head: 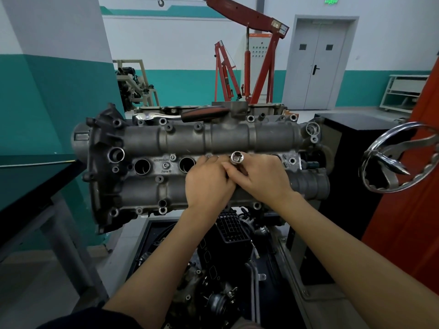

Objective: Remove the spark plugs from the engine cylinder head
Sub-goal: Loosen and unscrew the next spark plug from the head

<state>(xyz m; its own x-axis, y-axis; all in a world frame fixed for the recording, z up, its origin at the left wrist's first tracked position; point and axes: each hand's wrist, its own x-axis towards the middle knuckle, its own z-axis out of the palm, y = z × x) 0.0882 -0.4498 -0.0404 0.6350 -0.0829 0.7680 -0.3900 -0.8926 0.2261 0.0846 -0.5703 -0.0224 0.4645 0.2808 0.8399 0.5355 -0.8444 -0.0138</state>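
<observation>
Here both hands meet over the middle of the cylinder head (pixel 147 184), grey cast metal, lying lengthwise on an engine stand. Right hand (pixel 261 179) has its fingers curled round a chrome socket (pixel 237 157), open end facing up at the camera, standing over the head's central row of wells. Left hand (pixel 206 181) lies just beside it, fingers bent and touching the right hand's fingers; cannot tell if it grips the socket shaft or only steadies it. Two spark plug wells (pixel 142 166) show open and dark on the head left of the hands; plugs inside not visible. A ratchet wrench (pixel 180 115) with red-black handle rests along the head's far edge. Chrome handwheel (pixel 399 157) of the stand sits off the head's right end. Red engine crane (pixel 256 55) stands well behind the head, grey double door (pixel 316 67) behind and to the right of it. Black parts lie below the head's near edge, details unclear.
</observation>
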